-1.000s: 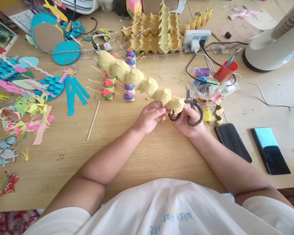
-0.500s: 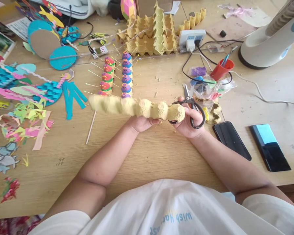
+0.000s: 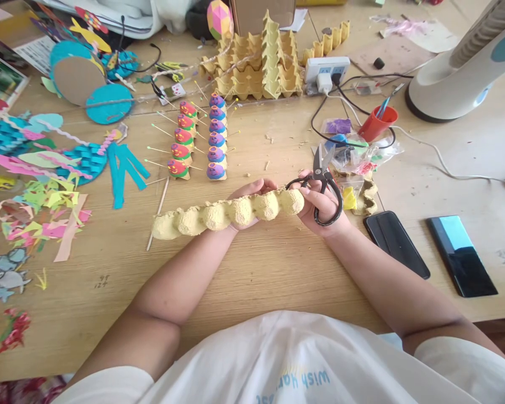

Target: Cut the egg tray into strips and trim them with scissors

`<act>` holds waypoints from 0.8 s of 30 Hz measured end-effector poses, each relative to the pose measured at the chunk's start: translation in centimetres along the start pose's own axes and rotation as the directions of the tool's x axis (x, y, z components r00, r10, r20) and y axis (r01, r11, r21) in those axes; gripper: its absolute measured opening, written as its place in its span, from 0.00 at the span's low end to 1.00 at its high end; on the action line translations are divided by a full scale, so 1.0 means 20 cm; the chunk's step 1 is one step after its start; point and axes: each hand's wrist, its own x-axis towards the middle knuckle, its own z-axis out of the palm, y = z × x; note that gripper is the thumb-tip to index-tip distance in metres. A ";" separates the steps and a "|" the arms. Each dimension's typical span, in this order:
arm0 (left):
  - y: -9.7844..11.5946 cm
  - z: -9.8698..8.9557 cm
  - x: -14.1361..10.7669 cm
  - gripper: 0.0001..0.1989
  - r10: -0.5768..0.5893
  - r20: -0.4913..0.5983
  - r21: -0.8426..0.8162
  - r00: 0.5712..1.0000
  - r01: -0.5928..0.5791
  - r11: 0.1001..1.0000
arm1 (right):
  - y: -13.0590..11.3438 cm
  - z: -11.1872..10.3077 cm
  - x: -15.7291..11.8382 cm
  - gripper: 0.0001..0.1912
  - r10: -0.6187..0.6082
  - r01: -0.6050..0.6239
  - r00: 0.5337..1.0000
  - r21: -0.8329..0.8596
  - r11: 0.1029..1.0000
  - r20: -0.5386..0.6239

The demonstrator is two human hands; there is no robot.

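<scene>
A pale yellow egg carton strip [image 3: 240, 212], a row of several rounded cups, is held up over the table, its left end slightly lower. My left hand [image 3: 255, 188] grips the strip from behind near the middle, with part of the fingers and palm hidden by it. At the strip's right end, my right hand [image 3: 323, 209] pinches the last cup and also carries black-handled scissors [image 3: 321, 174], blades pointing up and parted. Beyond the strip stand two painted caterpillars with pin legs, one red and green [image 3: 182, 140], the other purple and blue [image 3: 216, 137].
More egg carton [image 3: 239, 84] sits at the back, beside a white power strip [image 3: 326, 66] with cables. Two phones [image 3: 398, 244] lie to the right, near a red cup [image 3: 377, 124] and bagged clay. Paper scraps [image 3: 46, 213] and blue woven crafts cover the left. A thin stick [image 3: 157, 213] lies behind the strip.
The strip has come down toward me and rotated, its left end dropping, so the caterpillars show fully. My left fingers now show above its far edge. The scissors moved slightly left.
</scene>
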 end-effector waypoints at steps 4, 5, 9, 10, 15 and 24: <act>0.01 0.00 0.00 0.21 0.019 0.023 -0.011 1.000 -0.019 1.000 | 0.02 0.01 0.00 0.27 -0.073 0.072 0.997 -0.091 0.993 -0.003; 0.01 0.00 0.00 0.22 0.026 0.030 -0.011 0.999 -0.026 1.000 | 0.02 0.01 0.00 0.26 -0.091 0.090 0.996 -0.108 0.990 -0.003; 0.01 0.01 -0.02 0.20 0.023 0.042 0.022 0.999 -0.024 0.999 | 0.04 0.02 -0.01 0.28 -0.113 0.109 0.993 -0.168 0.980 -0.016; 0.02 0.01 -0.02 0.19 0.028 0.028 0.025 0.999 -0.028 0.999 | 0.04 0.02 -0.01 0.28 -0.120 0.113 0.993 -0.192 0.975 -0.024; 0.03 -0.02 -0.02 0.16 0.107 -0.170 0.006 0.980 -0.107 0.994 | 0.05 0.00 -0.04 0.25 -0.239 0.186 0.970 -0.480 0.857 -0.050; 0.08 -0.06 -0.03 0.22 0.142 -0.247 -0.124 0.959 -0.177 0.976 | 0.07 0.00 -0.09 0.22 -0.173 0.259 0.965 -0.812 0.523 0.197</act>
